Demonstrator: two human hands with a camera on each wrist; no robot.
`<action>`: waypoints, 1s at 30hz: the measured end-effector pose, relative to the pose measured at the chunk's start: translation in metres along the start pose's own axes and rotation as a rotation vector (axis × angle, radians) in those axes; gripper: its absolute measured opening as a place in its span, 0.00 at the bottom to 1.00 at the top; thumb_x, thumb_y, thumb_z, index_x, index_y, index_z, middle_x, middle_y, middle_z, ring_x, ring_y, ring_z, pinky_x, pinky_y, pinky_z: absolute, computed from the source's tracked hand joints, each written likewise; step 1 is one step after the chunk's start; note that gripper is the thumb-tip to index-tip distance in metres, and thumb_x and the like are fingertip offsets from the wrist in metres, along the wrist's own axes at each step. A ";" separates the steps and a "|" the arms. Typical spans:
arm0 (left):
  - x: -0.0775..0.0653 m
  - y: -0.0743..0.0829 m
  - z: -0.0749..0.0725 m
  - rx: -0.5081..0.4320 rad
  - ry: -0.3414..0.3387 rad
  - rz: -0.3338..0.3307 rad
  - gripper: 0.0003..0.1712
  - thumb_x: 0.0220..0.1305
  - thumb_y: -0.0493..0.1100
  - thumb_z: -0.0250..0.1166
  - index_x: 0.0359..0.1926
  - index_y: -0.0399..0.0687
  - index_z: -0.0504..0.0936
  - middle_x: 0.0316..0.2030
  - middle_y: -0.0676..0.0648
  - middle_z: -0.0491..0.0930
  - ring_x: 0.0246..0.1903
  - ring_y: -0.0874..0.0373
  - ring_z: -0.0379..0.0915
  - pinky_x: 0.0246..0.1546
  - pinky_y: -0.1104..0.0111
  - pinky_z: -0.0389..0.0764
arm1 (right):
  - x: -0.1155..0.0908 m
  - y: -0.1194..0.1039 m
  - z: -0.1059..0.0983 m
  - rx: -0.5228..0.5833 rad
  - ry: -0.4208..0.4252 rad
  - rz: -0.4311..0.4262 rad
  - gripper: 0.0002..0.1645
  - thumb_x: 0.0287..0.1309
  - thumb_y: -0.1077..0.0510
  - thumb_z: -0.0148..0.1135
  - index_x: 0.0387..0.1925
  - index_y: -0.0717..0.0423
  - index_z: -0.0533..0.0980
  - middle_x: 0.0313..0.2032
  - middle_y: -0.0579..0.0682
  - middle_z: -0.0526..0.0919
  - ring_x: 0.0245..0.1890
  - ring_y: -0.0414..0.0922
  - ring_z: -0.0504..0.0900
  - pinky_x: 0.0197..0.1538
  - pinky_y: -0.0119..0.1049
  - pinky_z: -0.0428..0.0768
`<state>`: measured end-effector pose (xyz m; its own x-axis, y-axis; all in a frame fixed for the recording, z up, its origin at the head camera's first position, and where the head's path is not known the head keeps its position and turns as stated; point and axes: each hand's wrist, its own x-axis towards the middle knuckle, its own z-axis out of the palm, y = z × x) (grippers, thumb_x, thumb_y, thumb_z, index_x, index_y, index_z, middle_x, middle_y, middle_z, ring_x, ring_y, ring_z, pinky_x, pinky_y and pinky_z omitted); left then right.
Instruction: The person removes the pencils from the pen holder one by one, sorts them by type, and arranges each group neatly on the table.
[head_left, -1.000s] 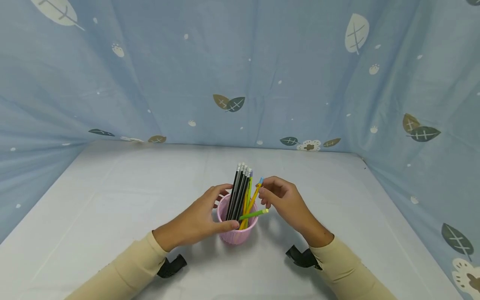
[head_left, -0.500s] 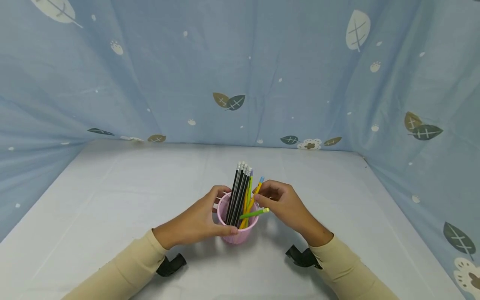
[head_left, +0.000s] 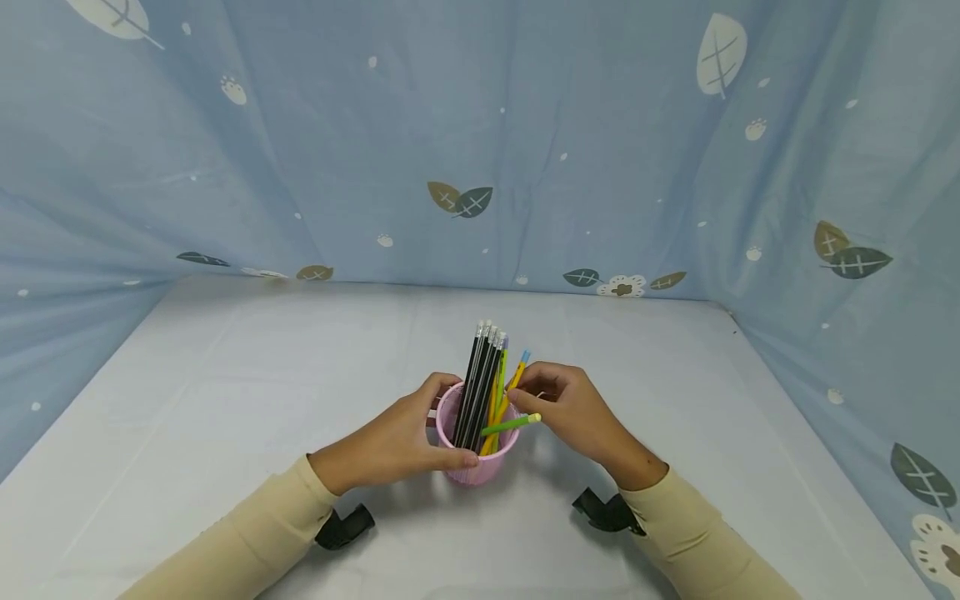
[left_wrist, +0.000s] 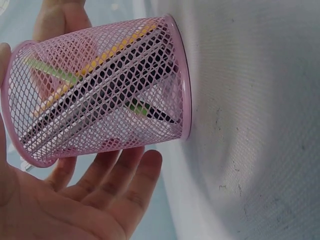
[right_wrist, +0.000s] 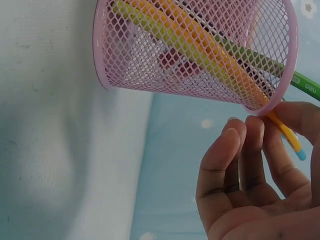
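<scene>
A pink mesh pen holder (head_left: 474, 474) stands on the table and is full of pencils. Black pencils (head_left: 475, 392) lean in it as a bundle. A green pencil (head_left: 512, 425) slants out over the right rim. My left hand (head_left: 401, 440) grips the holder from the left, its thumb across the near rim and its fingers (left_wrist: 142, 172) round the far side. At the right rim, my right hand (head_left: 573, 408) pinches a yellow pencil (right_wrist: 287, 132) with a blue end between thumb and index finger. Its other fingers (right_wrist: 217, 162) are loosely bent outside the mesh.
A white cloth (head_left: 285, 358) covers the table. Blue curtain fabric (head_left: 480, 125) with leaf prints rises at the back and sides. Black straps (head_left: 343, 528) hang under both wrists.
My right hand has come in from beside the yellow pencil's top down to the holder's rim. The left hand and the holder have hardly moved.
</scene>
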<state>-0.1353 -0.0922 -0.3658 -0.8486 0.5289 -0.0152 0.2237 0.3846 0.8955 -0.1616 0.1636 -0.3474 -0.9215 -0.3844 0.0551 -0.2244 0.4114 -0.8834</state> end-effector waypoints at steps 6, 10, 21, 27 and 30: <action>0.001 -0.002 0.000 -0.007 -0.002 0.015 0.48 0.51 0.57 0.78 0.67 0.56 0.60 0.58 0.55 0.75 0.59 0.57 0.73 0.60 0.62 0.80 | -0.001 -0.003 -0.003 0.005 0.000 -0.005 0.09 0.65 0.53 0.66 0.39 0.55 0.82 0.37 0.50 0.84 0.39 0.47 0.84 0.46 0.38 0.86; 0.001 -0.004 0.000 -0.010 0.001 0.031 0.48 0.52 0.56 0.78 0.68 0.54 0.60 0.59 0.54 0.75 0.61 0.54 0.73 0.60 0.61 0.80 | -0.002 -0.005 -0.006 0.031 -0.001 -0.020 0.08 0.66 0.53 0.64 0.39 0.54 0.80 0.38 0.52 0.84 0.39 0.54 0.85 0.43 0.38 0.87; 0.004 -0.005 0.001 -0.038 -0.008 0.035 0.48 0.51 0.54 0.79 0.67 0.55 0.60 0.59 0.54 0.75 0.59 0.57 0.73 0.59 0.66 0.81 | -0.006 -0.012 -0.013 0.048 -0.005 -0.048 0.07 0.68 0.54 0.63 0.40 0.54 0.79 0.39 0.52 0.86 0.33 0.50 0.84 0.41 0.46 0.87; 0.004 -0.004 0.001 -0.055 -0.012 0.039 0.48 0.50 0.53 0.80 0.66 0.55 0.61 0.58 0.54 0.75 0.58 0.59 0.72 0.59 0.69 0.81 | -0.007 -0.015 -0.017 0.065 0.003 -0.090 0.07 0.69 0.55 0.61 0.40 0.55 0.78 0.41 0.54 0.87 0.35 0.53 0.85 0.42 0.45 0.88; 0.004 -0.005 0.001 -0.047 -0.010 0.034 0.48 0.50 0.53 0.80 0.66 0.56 0.61 0.58 0.55 0.75 0.58 0.60 0.72 0.59 0.69 0.80 | -0.008 -0.017 -0.018 0.081 0.022 -0.116 0.06 0.70 0.57 0.59 0.40 0.56 0.76 0.42 0.55 0.86 0.35 0.52 0.85 0.42 0.43 0.88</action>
<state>-0.1389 -0.0913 -0.3704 -0.8360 0.5486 0.0116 0.2295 0.3305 0.9155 -0.1564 0.1749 -0.3244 -0.8980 -0.4065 0.1683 -0.3040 0.2967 -0.9053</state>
